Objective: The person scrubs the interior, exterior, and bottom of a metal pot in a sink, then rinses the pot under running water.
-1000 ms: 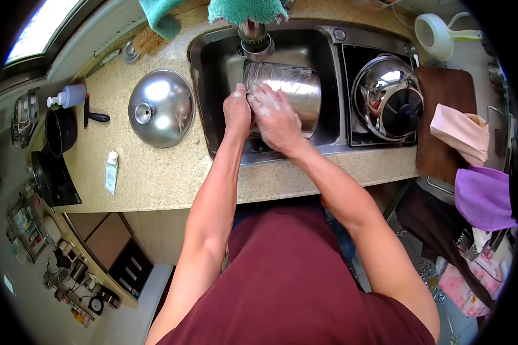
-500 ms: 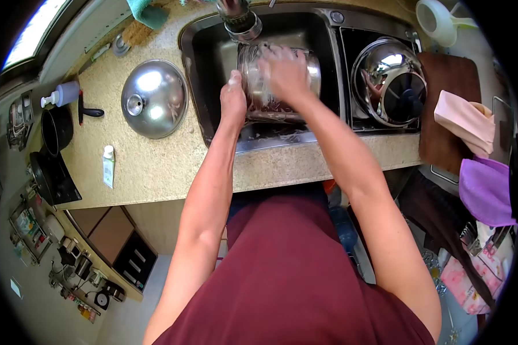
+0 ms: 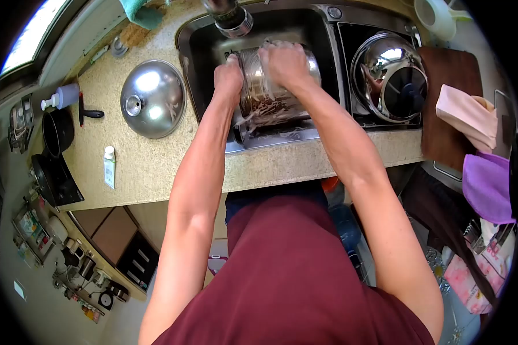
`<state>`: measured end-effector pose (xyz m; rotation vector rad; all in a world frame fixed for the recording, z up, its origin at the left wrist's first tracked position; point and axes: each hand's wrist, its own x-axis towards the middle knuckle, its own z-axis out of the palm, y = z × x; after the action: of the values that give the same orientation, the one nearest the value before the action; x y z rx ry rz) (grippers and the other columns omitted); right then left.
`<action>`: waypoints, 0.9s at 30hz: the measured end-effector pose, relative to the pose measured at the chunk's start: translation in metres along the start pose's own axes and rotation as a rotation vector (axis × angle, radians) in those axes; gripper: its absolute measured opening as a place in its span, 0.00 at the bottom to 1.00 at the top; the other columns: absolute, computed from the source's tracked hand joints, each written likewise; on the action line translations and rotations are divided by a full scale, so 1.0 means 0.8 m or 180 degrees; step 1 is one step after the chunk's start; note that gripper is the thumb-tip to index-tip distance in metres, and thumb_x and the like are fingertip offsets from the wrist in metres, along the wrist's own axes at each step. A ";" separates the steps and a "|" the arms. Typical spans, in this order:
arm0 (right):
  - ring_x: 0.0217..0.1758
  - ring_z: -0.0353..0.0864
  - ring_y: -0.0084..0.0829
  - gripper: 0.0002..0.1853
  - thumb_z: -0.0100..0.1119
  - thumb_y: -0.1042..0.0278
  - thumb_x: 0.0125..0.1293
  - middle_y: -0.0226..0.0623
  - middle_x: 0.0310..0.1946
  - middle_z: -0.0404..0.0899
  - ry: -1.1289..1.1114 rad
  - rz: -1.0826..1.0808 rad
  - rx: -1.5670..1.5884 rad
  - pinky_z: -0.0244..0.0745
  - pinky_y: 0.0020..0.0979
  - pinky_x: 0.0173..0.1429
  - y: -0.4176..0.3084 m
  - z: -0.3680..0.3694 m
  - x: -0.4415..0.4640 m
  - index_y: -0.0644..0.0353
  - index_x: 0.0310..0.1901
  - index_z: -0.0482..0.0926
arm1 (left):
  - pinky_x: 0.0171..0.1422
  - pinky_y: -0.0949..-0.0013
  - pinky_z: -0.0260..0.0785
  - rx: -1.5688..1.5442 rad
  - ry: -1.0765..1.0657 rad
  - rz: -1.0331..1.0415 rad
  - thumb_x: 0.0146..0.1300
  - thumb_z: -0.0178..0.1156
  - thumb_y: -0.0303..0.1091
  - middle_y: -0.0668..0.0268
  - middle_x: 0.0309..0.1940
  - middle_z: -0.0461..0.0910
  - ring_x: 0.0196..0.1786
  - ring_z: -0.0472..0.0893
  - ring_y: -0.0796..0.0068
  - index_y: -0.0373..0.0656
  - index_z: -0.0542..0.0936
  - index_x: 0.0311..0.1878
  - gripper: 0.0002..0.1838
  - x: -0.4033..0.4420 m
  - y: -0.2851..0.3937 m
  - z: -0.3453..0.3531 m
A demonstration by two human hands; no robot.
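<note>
A shiny metal pot (image 3: pixel 270 103) lies on its side in the sink (image 3: pixel 204 46), its wall streaked with brown residue and suds. My left hand (image 3: pixel 228 79) is closed on the pot's left edge, thumb upward. Across the upper part of the pot's wall lies my right hand (image 3: pixel 283 62), its fingers curled and soapy. Whatever may be under those fingers is hidden. Just above the pot is the faucet head (image 3: pixel 236 24).
A domed metal lid (image 3: pixel 161 109) and a white tube (image 3: pixel 109 167) are on the left counter. Another shiny rounded vessel (image 3: pixel 380 63) sits in the right basin. Beyond it are a brown cutting board (image 3: pixel 452 69), a peach cloth (image 3: pixel 463 112) and a purple cloth (image 3: pixel 489 187).
The pot has turned, showing more brown residue on its near side. My left hand has shifted slightly left and up. My right hand, blurred before, is now sharper and slightly higher.
</note>
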<state>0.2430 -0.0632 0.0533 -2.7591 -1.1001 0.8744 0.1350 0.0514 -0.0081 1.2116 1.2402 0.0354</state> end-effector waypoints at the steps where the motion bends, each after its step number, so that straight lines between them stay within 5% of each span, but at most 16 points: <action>1: 0.71 0.74 0.43 0.26 0.59 0.56 0.68 0.41 0.66 0.77 0.0035 0.0030 0.0019 0.65 0.53 0.74 -0.003 0.019 -0.011 0.53 0.65 0.78 | 0.49 0.53 0.72 0.0025 -0.0029 0.0032 0.74 0.53 0.49 0.42 0.40 0.84 0.41 0.82 0.60 0.16 0.79 0.47 0.33 0.000 0.002 -0.001; 3: 0.72 0.73 0.45 0.25 0.61 0.56 0.67 0.43 0.68 0.76 0.2030 -0.1224 -0.0070 0.64 0.52 0.74 -0.017 0.073 -0.075 0.53 0.64 0.79 | 0.50 0.53 0.73 0.0185 0.0109 0.0077 0.74 0.52 0.49 0.40 0.43 0.85 0.44 0.84 0.55 0.15 0.79 0.49 0.33 0.011 -0.008 -0.001; 4: 0.75 0.69 0.45 0.25 0.62 0.56 0.66 0.43 0.70 0.74 0.1905 -0.1577 0.0487 0.61 0.52 0.76 -0.020 0.096 -0.106 0.52 0.64 0.80 | 0.52 0.50 0.73 0.0392 0.0203 0.0080 0.74 0.52 0.51 0.36 0.43 0.84 0.46 0.85 0.45 0.17 0.80 0.47 0.34 0.008 -0.004 0.000; 5: 0.78 0.66 0.44 0.25 0.62 0.56 0.66 0.41 0.72 0.72 0.1889 -0.1714 0.0403 0.59 0.54 0.78 -0.013 0.103 -0.114 0.51 0.64 0.80 | 0.52 0.50 0.73 0.0392 0.0183 0.0100 0.74 0.52 0.51 0.36 0.43 0.84 0.46 0.85 0.45 0.17 0.80 0.47 0.34 0.013 0.001 0.002; 7: 0.77 0.66 0.43 0.24 0.57 0.54 0.70 0.39 0.72 0.72 0.2181 -0.1399 0.0041 0.57 0.57 0.77 0.018 0.093 -0.090 0.50 0.65 0.79 | 0.54 0.46 0.73 0.1545 0.0412 0.0507 0.75 0.52 0.53 0.32 0.41 0.83 0.49 0.84 0.37 0.20 0.82 0.42 0.34 0.003 -0.005 -0.004; 8: 0.77 0.66 0.44 0.23 0.51 0.51 0.74 0.40 0.72 0.71 0.1573 -0.0722 -0.0043 0.56 0.58 0.78 0.029 0.059 -0.077 0.50 0.65 0.79 | 0.56 0.43 0.72 0.1843 0.0512 0.0729 0.75 0.52 0.55 0.31 0.39 0.82 0.51 0.82 0.32 0.23 0.84 0.39 0.34 -0.013 0.005 -0.003; 9: 0.77 0.65 0.46 0.25 0.46 0.49 0.76 0.42 0.72 0.71 0.1663 -0.0087 0.0423 0.53 0.58 0.79 0.039 0.058 -0.060 0.54 0.65 0.79 | 0.56 0.43 0.72 0.1830 0.0498 0.0758 0.75 0.52 0.55 0.31 0.39 0.82 0.51 0.82 0.32 0.23 0.84 0.39 0.34 -0.012 0.006 0.000; 12: 0.79 0.61 0.48 0.28 0.56 0.54 0.72 0.44 0.72 0.70 0.2139 -0.0407 0.0145 0.51 0.56 0.80 0.029 0.098 -0.108 0.63 0.67 0.74 | 0.57 0.41 0.72 0.2330 0.0566 0.1023 0.75 0.52 0.53 0.33 0.40 0.82 0.51 0.81 0.31 0.26 0.84 0.39 0.32 -0.007 0.002 -0.001; 15: 0.80 0.58 0.50 0.29 0.56 0.54 0.72 0.49 0.76 0.62 0.1927 -0.0588 0.0312 0.48 0.54 0.82 0.034 0.114 -0.147 0.60 0.70 0.70 | 0.56 0.40 0.72 0.2735 0.0509 0.1633 0.76 0.51 0.49 0.34 0.39 0.82 0.49 0.82 0.31 0.28 0.85 0.38 0.28 -0.013 0.009 -0.002; 17: 0.81 0.57 0.49 0.28 0.55 0.54 0.73 0.51 0.76 0.62 0.1912 -0.0108 0.0644 0.49 0.55 0.82 0.056 0.096 -0.091 0.60 0.70 0.71 | 0.56 0.40 0.72 0.2704 0.0572 0.1487 0.76 0.51 0.48 0.35 0.39 0.83 0.48 0.82 0.31 0.29 0.85 0.38 0.27 -0.028 0.014 0.000; 18: 0.82 0.54 0.51 0.29 0.54 0.55 0.74 0.52 0.76 0.61 0.0905 0.0360 0.1738 0.51 0.56 0.81 0.067 0.044 -0.065 0.63 0.71 0.69 | 0.56 0.40 0.72 0.2880 0.0483 0.1739 0.76 0.49 0.48 0.35 0.40 0.83 0.48 0.82 0.31 0.29 0.85 0.38 0.28 -0.023 0.010 -0.004; 22: 0.82 0.53 0.57 0.33 0.54 0.53 0.74 0.54 0.76 0.61 0.2045 0.0192 0.0666 0.50 0.50 0.83 0.042 0.100 -0.119 0.67 0.73 0.65 | 0.55 0.40 0.72 0.2499 0.0673 0.1284 0.77 0.48 0.45 0.37 0.41 0.83 0.48 0.82 0.32 0.29 0.84 0.37 0.27 -0.018 0.009 0.003; 23: 0.82 0.50 0.60 0.36 0.55 0.53 0.75 0.55 0.77 0.58 0.1815 0.0177 0.0368 0.47 0.51 0.83 0.034 0.103 -0.147 0.67 0.76 0.61 | 0.55 0.40 0.72 0.2470 0.0681 0.1301 0.77 0.48 0.45 0.37 0.41 0.83 0.48 0.82 0.32 0.29 0.84 0.37 0.27 -0.021 0.018 0.006; 25: 0.81 0.53 0.57 0.33 0.52 0.51 0.76 0.54 0.78 0.57 0.1896 0.0180 0.0435 0.57 0.53 0.79 0.046 0.104 -0.130 0.65 0.74 0.64 | 0.55 0.40 0.72 0.2920 0.0486 0.1641 0.77 0.48 0.46 0.37 0.40 0.83 0.48 0.82 0.32 0.29 0.84 0.38 0.27 -0.032 0.021 0.002; 27: 0.76 0.64 0.54 0.25 0.52 0.52 0.75 0.52 0.72 0.64 0.1049 0.0642 0.1641 0.70 0.52 0.70 0.056 0.039 -0.076 0.62 0.65 0.72 | 0.55 0.40 0.72 0.2902 0.0458 0.1407 0.77 0.48 0.46 0.38 0.40 0.83 0.48 0.82 0.32 0.30 0.84 0.38 0.26 -0.027 0.007 -0.003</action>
<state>0.2185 -0.1407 0.0459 -2.4716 -0.4658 0.5795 0.1280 0.0425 0.0111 2.2959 1.1043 -0.1354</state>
